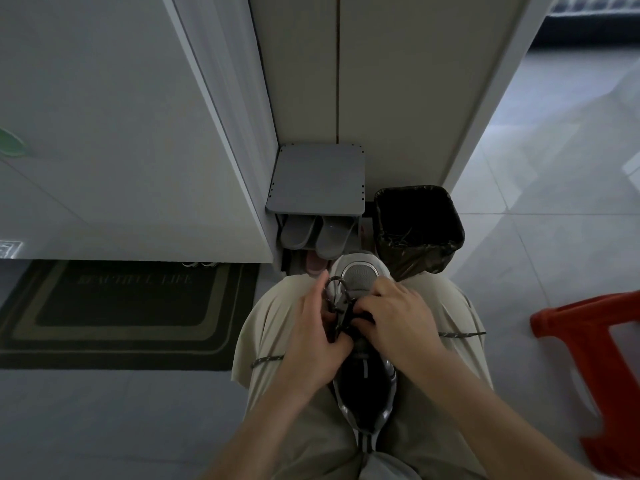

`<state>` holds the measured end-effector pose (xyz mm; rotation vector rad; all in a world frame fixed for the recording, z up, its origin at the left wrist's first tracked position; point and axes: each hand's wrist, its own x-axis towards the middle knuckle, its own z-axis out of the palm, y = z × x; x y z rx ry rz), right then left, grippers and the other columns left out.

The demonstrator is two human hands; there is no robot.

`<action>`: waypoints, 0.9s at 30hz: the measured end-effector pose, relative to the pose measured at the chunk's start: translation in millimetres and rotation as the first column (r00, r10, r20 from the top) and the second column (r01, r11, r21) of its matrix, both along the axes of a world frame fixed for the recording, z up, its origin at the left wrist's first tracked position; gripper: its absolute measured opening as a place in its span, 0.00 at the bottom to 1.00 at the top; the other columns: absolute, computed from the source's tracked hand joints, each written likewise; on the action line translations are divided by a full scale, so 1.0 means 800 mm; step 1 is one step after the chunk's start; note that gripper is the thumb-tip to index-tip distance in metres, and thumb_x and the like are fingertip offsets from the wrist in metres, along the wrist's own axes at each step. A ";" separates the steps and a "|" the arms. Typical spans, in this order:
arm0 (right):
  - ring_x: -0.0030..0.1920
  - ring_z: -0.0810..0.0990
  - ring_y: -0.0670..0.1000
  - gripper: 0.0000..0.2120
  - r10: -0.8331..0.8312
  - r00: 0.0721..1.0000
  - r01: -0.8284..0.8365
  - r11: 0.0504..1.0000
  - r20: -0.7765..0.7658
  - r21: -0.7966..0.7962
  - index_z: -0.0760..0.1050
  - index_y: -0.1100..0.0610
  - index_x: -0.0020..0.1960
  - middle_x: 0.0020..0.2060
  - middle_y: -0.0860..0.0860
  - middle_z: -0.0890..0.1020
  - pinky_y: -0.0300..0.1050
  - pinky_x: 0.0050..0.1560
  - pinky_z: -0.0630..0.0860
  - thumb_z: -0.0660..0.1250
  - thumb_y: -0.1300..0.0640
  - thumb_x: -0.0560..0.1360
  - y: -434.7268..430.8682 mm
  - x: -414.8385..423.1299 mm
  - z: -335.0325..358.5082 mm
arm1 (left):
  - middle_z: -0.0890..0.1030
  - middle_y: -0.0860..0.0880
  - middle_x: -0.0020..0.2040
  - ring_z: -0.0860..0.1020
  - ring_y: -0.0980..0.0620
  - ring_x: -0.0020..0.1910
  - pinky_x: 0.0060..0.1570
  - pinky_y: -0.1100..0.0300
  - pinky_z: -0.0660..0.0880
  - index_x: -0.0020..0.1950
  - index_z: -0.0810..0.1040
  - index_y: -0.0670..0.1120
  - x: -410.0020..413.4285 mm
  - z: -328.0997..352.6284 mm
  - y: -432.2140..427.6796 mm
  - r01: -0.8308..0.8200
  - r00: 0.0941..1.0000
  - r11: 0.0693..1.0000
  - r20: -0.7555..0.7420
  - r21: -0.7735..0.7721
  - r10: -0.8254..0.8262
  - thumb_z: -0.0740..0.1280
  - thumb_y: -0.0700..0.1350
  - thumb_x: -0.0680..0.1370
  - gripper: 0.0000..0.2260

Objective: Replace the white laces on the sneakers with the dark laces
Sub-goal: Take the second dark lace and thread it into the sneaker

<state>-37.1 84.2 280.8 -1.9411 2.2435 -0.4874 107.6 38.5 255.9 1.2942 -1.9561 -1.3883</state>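
The grey mesh sneaker (360, 276) lies on my lap (453, 306), under my fingers (367, 302). My left hand (311, 329) and right hand (398, 322) both pinch the dark speckled rope lace (334, 283) between them. I judge it limp, light and grippy, so I'd hold it near a tip.

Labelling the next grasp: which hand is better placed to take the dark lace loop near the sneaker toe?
Probably left. The left hand lies right beside the loop in the dark lace; the right hand is curled on that lace across the sneaker.

One head-worn wide-angle view, steeply downward and forward, close over the lap (266, 327), floor (519, 258) beyond
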 end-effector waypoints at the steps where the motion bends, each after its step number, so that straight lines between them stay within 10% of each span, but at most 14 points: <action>1: 0.32 0.77 0.50 0.10 0.006 1.000 -0.006 1.000 0.017 -0.001 0.81 0.51 0.35 0.34 0.48 0.75 0.39 0.32 0.66 0.80 0.53 0.57 0.001 0.000 -0.001 | 0.71 0.52 0.61 0.76 0.58 0.52 0.52 0.57 0.78 0.72 0.51 0.65 0.000 0.000 -0.001 0.014 1.000 1.000 0.003 -0.011 -0.014 0.69 0.43 0.67 0.41; 7: 0.33 0.74 0.50 0.07 -0.090 0.995 0.088 0.995 0.045 0.039 0.75 0.50 0.33 0.34 0.44 0.68 0.40 0.31 0.61 0.73 0.50 0.62 0.010 -0.011 0.006 | 0.66 0.55 0.65 0.72 0.67 0.53 0.47 0.77 0.70 0.74 0.52 0.60 -0.001 0.010 -0.004 0.060 0.998 0.997 0.019 -0.040 -0.059 0.70 0.39 0.70 0.41; 15: 0.33 0.73 0.45 0.07 -0.378 0.901 0.343 0.921 0.212 0.184 0.75 0.52 0.30 0.34 0.45 0.72 0.39 0.32 0.66 0.71 0.59 0.65 0.065 -0.076 0.007 | 0.69 0.55 0.56 0.68 0.72 0.53 0.51 0.80 0.64 0.62 0.74 0.54 0.005 0.020 -0.004 0.130 0.990 0.981 0.069 -0.144 -0.121 0.68 0.39 0.70 0.22; 23: 0.34 0.72 0.44 0.07 -0.417 0.884 0.382 0.905 0.213 0.185 0.75 0.51 0.32 0.37 0.44 0.72 0.36 0.32 0.65 0.70 0.57 0.67 0.070 -0.085 0.014 | 0.79 0.59 0.43 0.75 0.70 0.43 0.40 0.77 0.70 0.49 0.74 0.57 0.006 0.023 0.002 0.011 0.997 0.997 0.074 -0.077 -0.005 0.69 0.41 0.70 0.13; 27: 0.34 0.72 0.44 0.07 -0.427 0.885 0.383 0.894 0.184 0.233 0.75 0.50 0.32 0.37 0.44 0.73 0.38 0.32 0.64 0.70 0.56 0.68 0.070 -0.084 0.018 | 0.75 0.60 0.52 0.74 0.66 0.52 0.51 0.74 0.70 0.64 0.71 0.59 0.008 0.020 0.002 0.088 0.990 0.983 0.123 -0.161 -0.068 0.68 0.45 0.71 0.22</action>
